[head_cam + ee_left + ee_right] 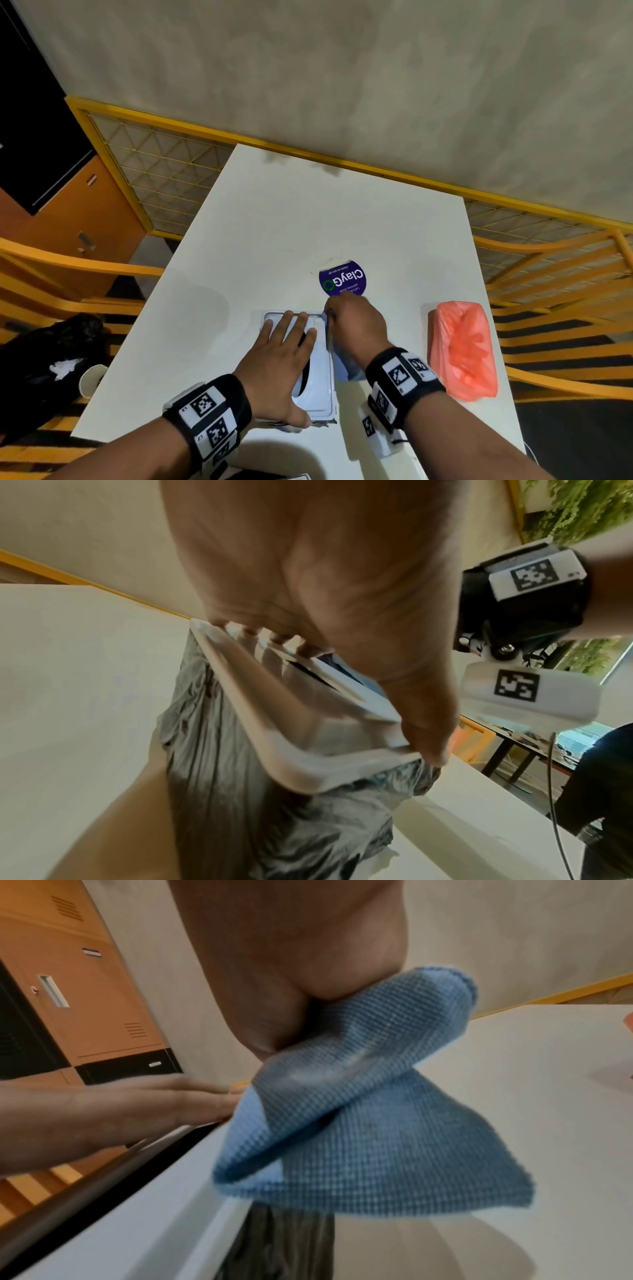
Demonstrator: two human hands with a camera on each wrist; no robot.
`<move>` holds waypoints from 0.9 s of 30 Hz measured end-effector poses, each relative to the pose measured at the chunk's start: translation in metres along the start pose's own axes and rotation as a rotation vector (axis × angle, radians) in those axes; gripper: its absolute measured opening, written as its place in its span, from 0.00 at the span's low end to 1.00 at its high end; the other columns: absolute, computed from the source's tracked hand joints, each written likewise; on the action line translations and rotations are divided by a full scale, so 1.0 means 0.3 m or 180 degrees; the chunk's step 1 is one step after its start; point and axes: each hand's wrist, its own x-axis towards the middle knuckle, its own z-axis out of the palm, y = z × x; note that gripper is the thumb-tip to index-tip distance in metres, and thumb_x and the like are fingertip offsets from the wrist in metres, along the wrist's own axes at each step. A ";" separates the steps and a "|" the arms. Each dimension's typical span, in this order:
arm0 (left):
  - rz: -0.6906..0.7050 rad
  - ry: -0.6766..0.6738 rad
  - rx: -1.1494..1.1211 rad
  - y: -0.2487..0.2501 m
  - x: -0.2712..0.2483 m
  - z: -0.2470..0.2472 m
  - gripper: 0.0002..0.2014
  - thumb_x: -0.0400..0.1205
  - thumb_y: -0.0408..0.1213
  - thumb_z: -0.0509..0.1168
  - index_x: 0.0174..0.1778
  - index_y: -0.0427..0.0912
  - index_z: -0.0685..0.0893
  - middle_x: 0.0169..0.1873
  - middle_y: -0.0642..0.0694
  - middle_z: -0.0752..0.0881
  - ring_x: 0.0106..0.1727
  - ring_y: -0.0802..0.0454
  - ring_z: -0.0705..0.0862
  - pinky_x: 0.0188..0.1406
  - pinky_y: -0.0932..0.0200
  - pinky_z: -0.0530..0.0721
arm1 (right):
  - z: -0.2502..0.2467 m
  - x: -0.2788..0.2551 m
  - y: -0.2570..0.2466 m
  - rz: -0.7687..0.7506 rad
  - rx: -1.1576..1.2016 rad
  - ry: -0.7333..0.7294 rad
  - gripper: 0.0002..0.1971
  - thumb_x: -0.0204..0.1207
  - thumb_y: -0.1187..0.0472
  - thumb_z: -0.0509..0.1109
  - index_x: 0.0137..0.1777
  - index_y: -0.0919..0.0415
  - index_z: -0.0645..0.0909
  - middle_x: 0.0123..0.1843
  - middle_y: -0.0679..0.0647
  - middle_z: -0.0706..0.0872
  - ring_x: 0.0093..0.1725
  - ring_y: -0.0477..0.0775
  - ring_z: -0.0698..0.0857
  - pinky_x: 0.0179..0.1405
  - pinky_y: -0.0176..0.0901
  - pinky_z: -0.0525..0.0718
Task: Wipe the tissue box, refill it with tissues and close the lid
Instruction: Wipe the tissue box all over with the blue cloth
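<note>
Lengthwise, tissue box (320, 383) runs away from the person.

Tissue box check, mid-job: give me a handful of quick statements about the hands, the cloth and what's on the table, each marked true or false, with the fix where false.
1. The left hand lies flat on the lid of the tissue box. True.
2. The right hand holds a red cloth. False: the cloth is blue.
3. The cloth is at the box's right side. True.
4. The orange plastic bag sits left of the box. False: it lies to the right, apart from the box.
5. A round purple sticker is on the table beyond the box. True.
6. Both hands are off the box. False: the left hand's fingers rest on its lid.
</note>
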 end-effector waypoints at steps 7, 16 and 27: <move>0.0421 -0.0161 0.0459 -0.059 0.007 -0.037 0.67 0.63 0.70 0.73 0.88 0.48 0.40 0.88 0.43 0.37 0.86 0.35 0.30 0.82 0.28 0.34 | -0.041 -0.026 0.025 0.0011 -0.0310 -0.0437 0.08 0.76 0.62 0.64 0.49 0.56 0.84 0.48 0.54 0.83 0.47 0.59 0.82 0.35 0.44 0.75; 0.0146 -0.0518 -0.0111 -0.023 0.022 -0.073 0.54 0.69 0.65 0.74 0.86 0.54 0.51 0.87 0.42 0.32 0.86 0.33 0.31 0.84 0.29 0.43 | 0.013 -0.226 0.055 0.0296 0.0047 -0.0391 0.07 0.76 0.56 0.59 0.42 0.54 0.78 0.38 0.46 0.71 0.40 0.53 0.76 0.25 0.40 0.60; 0.0166 0.0673 0.0139 -0.025 0.052 0.080 0.35 0.51 0.50 0.77 0.55 0.47 0.77 0.81 0.28 0.68 0.82 0.29 0.68 0.76 0.29 0.69 | 0.036 -0.238 0.029 0.0149 0.0258 -0.0183 0.11 0.76 0.56 0.56 0.41 0.53 0.80 0.42 0.50 0.80 0.41 0.54 0.79 0.29 0.44 0.65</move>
